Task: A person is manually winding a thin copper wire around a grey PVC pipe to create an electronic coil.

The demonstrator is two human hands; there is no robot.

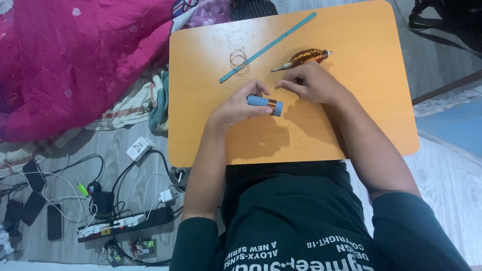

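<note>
Left hand has its grip closed around a blue tube, laid flat near the middle of the counter, probably so the copper winding at its free end stays put. Right hand sits at about 2 o'clock from the tube, fingers pinched shut; I'd guess on thin wire, but can't tell. Past it at 12 lies a wire spool, close enough to feed from. At 11 a teal strip lies diagonal beside loose wire loops. Down on the floor at 8 there's a power strip with chargers
</note>
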